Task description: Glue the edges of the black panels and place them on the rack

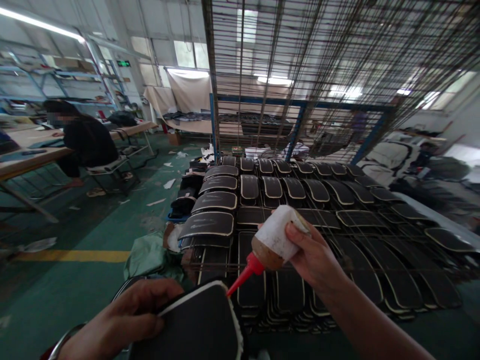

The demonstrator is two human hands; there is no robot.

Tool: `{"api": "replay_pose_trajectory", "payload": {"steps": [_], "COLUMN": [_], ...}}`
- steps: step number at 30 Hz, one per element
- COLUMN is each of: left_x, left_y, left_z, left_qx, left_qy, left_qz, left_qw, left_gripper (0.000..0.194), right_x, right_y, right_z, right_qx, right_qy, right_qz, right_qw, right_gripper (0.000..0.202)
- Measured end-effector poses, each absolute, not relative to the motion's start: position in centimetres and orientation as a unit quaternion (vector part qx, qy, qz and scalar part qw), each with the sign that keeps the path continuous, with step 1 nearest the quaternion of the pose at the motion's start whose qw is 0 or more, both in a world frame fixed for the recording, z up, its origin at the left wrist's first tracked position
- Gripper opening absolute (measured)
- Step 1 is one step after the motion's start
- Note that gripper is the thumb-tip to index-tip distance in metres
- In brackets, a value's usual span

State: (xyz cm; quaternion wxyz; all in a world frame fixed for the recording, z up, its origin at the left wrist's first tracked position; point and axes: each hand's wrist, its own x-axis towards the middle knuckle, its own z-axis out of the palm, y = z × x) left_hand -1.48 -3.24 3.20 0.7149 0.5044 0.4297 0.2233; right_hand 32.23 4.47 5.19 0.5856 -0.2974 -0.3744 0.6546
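Observation:
My left hand (pixel 138 312) grips a dark panel (pixel 191 327) with rounded corners by its left edge. Along the panel's border runs a pale whitish line. In my right hand (pixel 309 250) is a squeeze bottle (pixel 275 237) with a whitish wrapped body, a brownish shoulder and a red pointed nozzle. The bottle is tilted down to the left. Its nozzle tip is at the panel's upper right corner, on or just over the pale line. The panel's lower part runs out of the picture.
A wire rack (pixel 296 200) ahead holds rows of similar dark panels with pale borders; several wire shelves slant up above it. Green fabric (pixel 148 255) lies at left of the rack. A person (pixel 88 132) sits at a long table (pixel 33 160) at the far left. Scraps litter the green floor (pixel 112 220).

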Motion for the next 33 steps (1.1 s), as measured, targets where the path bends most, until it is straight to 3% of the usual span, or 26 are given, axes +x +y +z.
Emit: {"api": "replay_pose_trajectory", "payload": {"steps": [10, 23, 33], "left_x": [-1.5, 0.6, 1.4], "left_y": [-3.4, -4.2, -3.9], "left_z": [3.7, 4.2, 3.6], "left_qx": [0.484, 0.316, 0.259], "left_qy": [0.459, 0.508, 0.498], "left_qz": [0.248, 0.387, 0.410], "left_qw": [0.703, 0.702, 0.719], "left_gripper": [0.028, 0.027, 0.027], "right_x": [32.8, 32.4, 31.8], "right_y": [2.7, 2.8, 3.1], "right_z": [4.7, 2.5, 2.0], "right_qx": [-0.262, -0.344, -0.372], "right_qy": [-0.382, -0.238, -0.213], "right_qz": [0.674, 0.634, 0.579], "right_qw": [0.576, 0.650, 0.694], "right_gripper": [0.027, 0.039, 0.040]}}
